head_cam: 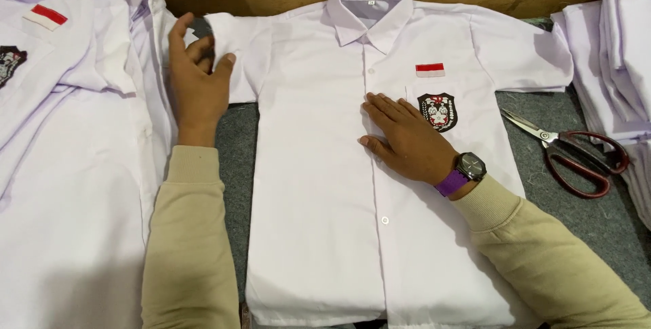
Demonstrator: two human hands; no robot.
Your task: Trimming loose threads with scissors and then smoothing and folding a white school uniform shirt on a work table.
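From the head camera, a white short-sleeved school shirt (325,187) lies face up and buttoned on a grey felt-covered surface (237,166), its collar (369,4) pointing away from the person and its hem nearest them. The right hand (407,136) rests palm down on the shirt's chest, just beside the button placket, fingers (380,109) stretched out flat and close together, gripping nothing; their tips lie just left of the black shield-shaped badge (437,111) sewn on the chest pocket. Above that badge sits a small red-and-white flag patch (430,69). A dark wristwatch with a purple strap (464,170) sits on the right wrist, above a beige sleeve cuff. The left hand (196,81) is at the shirt's sleeve (237,51) on the left of the collar, fingers (200,48) curled loosely around the sleeve's end with the thumb lying on the cloth. Left of the shirt lies a heap of more white shirts (74,132), and right of it a pair of red-handled scissors (573,149) rests shut on the surface, near a stack of folded white cloth (620,51).
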